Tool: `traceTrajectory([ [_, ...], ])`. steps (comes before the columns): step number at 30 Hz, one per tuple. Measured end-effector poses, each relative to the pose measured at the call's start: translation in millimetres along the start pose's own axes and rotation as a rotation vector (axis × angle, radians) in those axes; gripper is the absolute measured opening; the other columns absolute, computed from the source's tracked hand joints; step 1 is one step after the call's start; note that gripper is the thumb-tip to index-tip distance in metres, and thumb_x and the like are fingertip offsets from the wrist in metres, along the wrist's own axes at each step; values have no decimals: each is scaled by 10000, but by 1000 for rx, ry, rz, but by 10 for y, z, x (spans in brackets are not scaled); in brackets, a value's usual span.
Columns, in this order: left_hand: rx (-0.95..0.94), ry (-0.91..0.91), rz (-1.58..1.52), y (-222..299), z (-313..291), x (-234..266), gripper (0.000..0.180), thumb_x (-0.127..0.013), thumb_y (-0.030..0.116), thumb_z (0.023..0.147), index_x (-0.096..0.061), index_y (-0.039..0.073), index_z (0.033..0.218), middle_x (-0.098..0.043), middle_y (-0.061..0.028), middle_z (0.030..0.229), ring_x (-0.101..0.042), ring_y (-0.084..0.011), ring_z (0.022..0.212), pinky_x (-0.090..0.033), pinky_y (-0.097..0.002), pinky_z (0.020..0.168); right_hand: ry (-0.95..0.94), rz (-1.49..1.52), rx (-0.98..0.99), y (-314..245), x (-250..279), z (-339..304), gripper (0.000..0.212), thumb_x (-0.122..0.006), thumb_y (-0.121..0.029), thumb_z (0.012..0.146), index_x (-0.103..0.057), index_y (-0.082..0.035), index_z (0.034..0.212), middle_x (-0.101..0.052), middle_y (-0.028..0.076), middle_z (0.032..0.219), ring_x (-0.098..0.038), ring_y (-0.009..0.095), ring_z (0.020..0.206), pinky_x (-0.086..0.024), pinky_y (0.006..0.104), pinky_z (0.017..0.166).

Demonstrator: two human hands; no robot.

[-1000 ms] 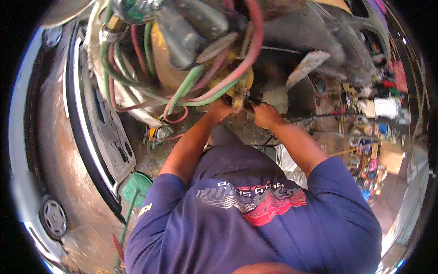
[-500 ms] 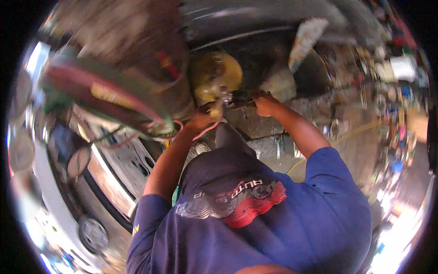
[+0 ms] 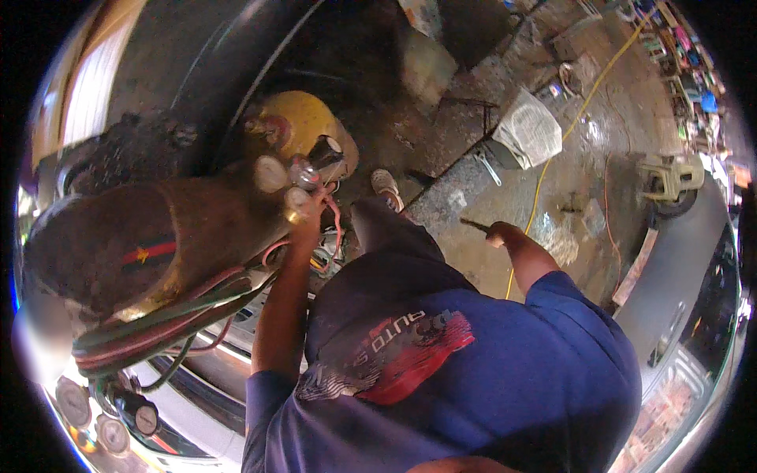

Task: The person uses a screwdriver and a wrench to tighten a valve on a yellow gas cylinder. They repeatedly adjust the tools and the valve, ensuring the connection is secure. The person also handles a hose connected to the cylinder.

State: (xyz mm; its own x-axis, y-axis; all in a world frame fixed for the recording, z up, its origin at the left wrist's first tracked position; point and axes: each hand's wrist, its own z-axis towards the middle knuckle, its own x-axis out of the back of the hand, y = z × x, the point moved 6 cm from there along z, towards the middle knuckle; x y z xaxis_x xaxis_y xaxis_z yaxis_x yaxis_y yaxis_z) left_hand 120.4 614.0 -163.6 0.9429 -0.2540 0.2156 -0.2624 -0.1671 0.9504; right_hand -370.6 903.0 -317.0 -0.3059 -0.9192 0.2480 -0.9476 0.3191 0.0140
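Note:
My left hand (image 3: pixel 309 221) is at the gas regulator (image 3: pixel 301 175), its fingers closed around the lower part beside the round gauges. Part of the grip is hidden behind a gauge (image 3: pixel 296 200). The regulator sits by the top of a yellow gas cylinder (image 3: pixel 296 118). A pink hose (image 3: pixel 336 225) loops down next to my left wrist. Off to the right, away from the cylinder, my right hand (image 3: pixel 501 235) is closed on a dark, slender metal tool (image 3: pixel 474 225); its exact kind does not show.
A large rusty brown cylinder (image 3: pixel 102 244) leans at the left, with coiled green and red hoses (image 3: pixel 165 315) below it. A wrench (image 3: pixel 488 169) lies near a pale sheet (image 3: pixel 530 130) on the floor. A yellow cord (image 3: pixel 544 181) crosses the ground. A plastic stool (image 3: pixel 670 175) stands right.
My right hand has drawn away from the regulator to the right with the dark tool. My left hand stays at the regulator. The whole view has turned.

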Motion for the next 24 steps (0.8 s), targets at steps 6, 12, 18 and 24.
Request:
traceTrajectory([
  [6,358,67,-241,-10,48,-456,531,-741,370,1009,-629,-19,1351,-710,-140,1260,-691,-239,1175,-540,-395,1038,-214,-46,39,-66,-600,362,407,-743,-157,789,-765,5,1162,-764,254,1060,-738,376,946,-562,528,834],
  [12,308,48,-342,224,-64,-494,650,-726,290,1021,-436,3,1527,-559,-189,1473,-632,-309,1321,-534,-416,1075,34,190,203,-582,13,399,356,-590,-205,932,-748,65,1102,-768,255,987,-761,402,855,-605,511,744],
  [18,467,87,-345,210,-46,-730,627,-742,330,1008,-498,26,1499,-646,-161,1351,-657,-282,1265,-526,-414,1058,70,-154,301,-543,-98,894,328,-577,-158,918,-761,65,1072,-772,247,1043,-774,392,901,-630,502,787],
  [24,385,109,-277,296,-62,-488,558,-813,311,961,-577,79,1410,-677,-99,1281,-686,-241,1169,-537,-417,1032,13,63,159,-749,52,434,343,-603,-206,927,-772,-12,1153,-774,223,1080,-755,399,987,-604,496,843],
])
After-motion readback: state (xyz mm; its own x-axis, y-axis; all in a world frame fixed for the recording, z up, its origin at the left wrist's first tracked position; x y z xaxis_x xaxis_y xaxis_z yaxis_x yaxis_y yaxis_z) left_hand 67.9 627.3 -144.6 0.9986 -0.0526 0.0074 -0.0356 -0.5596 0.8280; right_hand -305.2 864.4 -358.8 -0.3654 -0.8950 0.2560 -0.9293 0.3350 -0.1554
